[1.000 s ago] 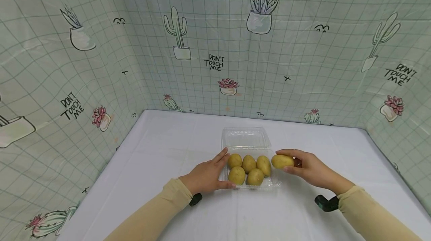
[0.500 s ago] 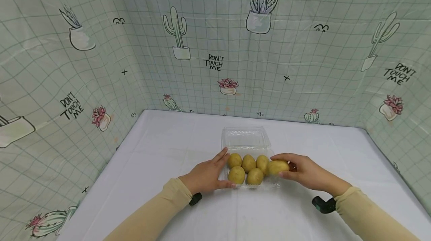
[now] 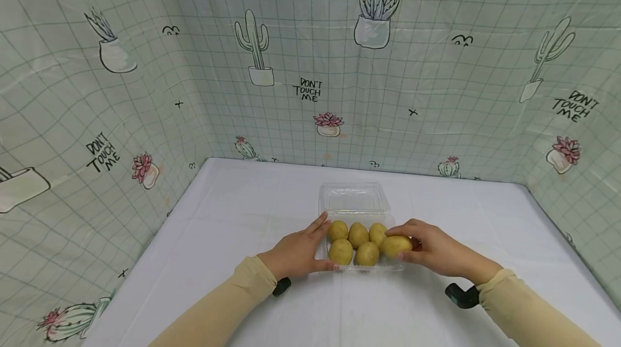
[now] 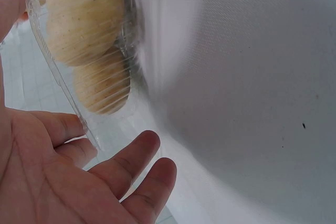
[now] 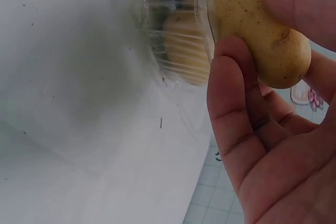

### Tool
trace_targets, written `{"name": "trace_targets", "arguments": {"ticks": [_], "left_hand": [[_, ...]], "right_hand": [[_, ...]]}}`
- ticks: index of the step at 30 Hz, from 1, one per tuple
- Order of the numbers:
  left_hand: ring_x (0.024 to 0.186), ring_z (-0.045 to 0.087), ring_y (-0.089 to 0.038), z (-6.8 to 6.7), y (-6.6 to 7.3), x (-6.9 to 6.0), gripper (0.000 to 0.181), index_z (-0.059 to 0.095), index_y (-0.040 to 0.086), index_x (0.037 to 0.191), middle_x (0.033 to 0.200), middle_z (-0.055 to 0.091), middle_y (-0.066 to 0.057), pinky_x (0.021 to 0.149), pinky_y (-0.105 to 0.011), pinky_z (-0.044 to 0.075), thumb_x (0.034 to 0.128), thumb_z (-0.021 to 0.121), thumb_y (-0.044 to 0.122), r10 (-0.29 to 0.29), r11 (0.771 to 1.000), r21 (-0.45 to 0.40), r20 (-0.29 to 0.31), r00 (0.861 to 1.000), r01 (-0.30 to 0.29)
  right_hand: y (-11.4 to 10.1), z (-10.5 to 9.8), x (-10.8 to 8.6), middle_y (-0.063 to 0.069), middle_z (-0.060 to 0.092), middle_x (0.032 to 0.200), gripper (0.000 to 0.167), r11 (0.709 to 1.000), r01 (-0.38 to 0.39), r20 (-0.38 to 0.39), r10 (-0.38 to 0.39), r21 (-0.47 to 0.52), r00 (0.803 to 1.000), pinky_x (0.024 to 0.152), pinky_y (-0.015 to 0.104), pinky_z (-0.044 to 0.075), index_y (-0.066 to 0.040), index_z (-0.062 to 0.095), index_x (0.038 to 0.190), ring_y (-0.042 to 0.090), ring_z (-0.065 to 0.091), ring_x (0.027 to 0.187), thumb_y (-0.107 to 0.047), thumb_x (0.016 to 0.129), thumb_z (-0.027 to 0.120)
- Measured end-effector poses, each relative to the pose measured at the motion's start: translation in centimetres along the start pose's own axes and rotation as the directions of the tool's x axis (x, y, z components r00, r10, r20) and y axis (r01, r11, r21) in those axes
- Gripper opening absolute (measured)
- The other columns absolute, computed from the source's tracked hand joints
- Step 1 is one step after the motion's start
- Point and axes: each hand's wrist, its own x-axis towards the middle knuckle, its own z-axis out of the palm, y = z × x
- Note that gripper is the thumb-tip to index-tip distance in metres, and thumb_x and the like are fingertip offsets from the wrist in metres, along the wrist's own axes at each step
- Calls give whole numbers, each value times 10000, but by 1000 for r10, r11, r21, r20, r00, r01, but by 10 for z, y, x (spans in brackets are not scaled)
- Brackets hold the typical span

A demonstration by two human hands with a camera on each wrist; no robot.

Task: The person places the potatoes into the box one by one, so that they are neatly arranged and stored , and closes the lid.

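Observation:
A clear plastic clamshell box (image 3: 388,268) stands on the table with its lid (image 3: 356,196) folded back. Several yellow potatoes (image 3: 341,251) lie inside in two rows. My left hand (image 3: 297,252) is spread along the box's left side, thumb at the front edge. In the left wrist view its fingers (image 4: 65,126) touch the rim, two of them reaching free below it. My right hand (image 3: 434,247) holds another potato (image 3: 396,247) between thumb and fingers, over the box's right end. The right wrist view shows this potato (image 5: 262,35) beside the box's rim.
A white cloth covers the table (image 3: 262,196). Patterned fabric walls (image 3: 291,120) with cactus prints rise at its back and sides. Dark wrist devices (image 3: 462,296) sit below each wrist.
My right hand has moved left and slightly toward me, bringing its potato from beside the box to over its right end. The left hand stays in place.

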Motion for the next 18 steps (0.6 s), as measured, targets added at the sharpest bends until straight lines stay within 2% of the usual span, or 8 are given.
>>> {"name": "trace_targets", "arguments": {"ticks": [7,18], "left_hand": [[1339,476,-268,0,0,0,980,263,36,1574,1659,122,-99,1000,-404,468,891,629,637,-6,1000,-12,5,1000,7],[1339,475,-273,0,-1,0,978,269,26,1570,1656,129,-110,997,-393,470,896,615,644,8,1000,-4,-5,1000,-8]], "right_hand": [[-4,3,4,-32,572,1073,410,999,-32,48,32,-16,998,683,259,499,-112,633,1277,104,544,806,-211,902,764],[-9,2,8,-38,555,1015,407,997,-19,66,24,-74,998,636,249,486,-95,649,1268,75,534,759,-236,904,764]]}}
